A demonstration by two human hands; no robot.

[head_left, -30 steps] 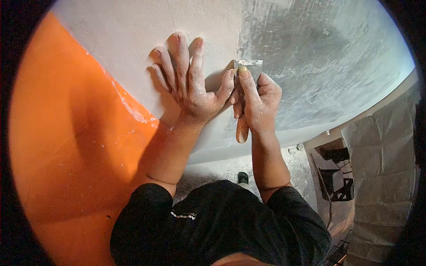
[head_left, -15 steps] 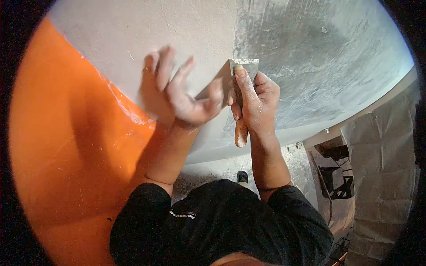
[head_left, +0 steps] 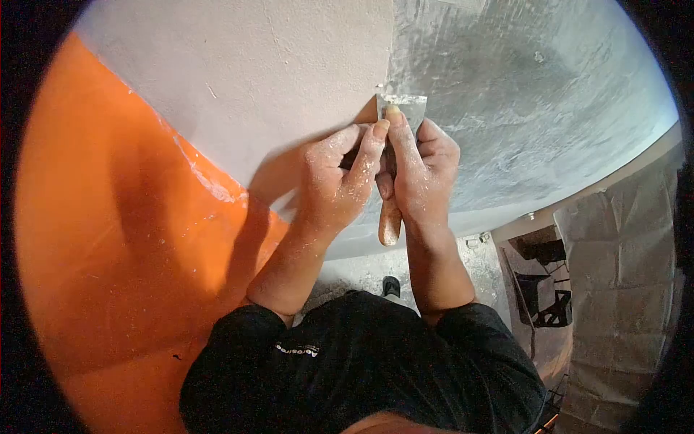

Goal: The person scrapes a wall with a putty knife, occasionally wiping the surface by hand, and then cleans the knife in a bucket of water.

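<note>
While an orange surface (head_left: 87, 289) fills the left side of the frame, a pale, powdery surface (head_left: 238, 58) occupies the upper left and the upper middle. To the right of it, a grey streaked area (head_left: 506, 87) extends to the upper right. Whitish floor (head_left: 361, 271) appears below the centre, and a creased grey sheet (head_left: 614, 275) hangs at the right edge.

The left hand (head_left: 336, 170), dusty, is just left of centre, with bent fingers and its thumb pointing up beside the other thumb. The right hand (head_left: 426, 170) closes its fingers around a scraper (head_left: 413, 108) in the upper middle, its thumb along the front, blade upward.

The left fingertips are hidden, so I cannot tell whether they grip the scraper. Dark objects (head_left: 535, 289) at lower right are hard to identify.
</note>
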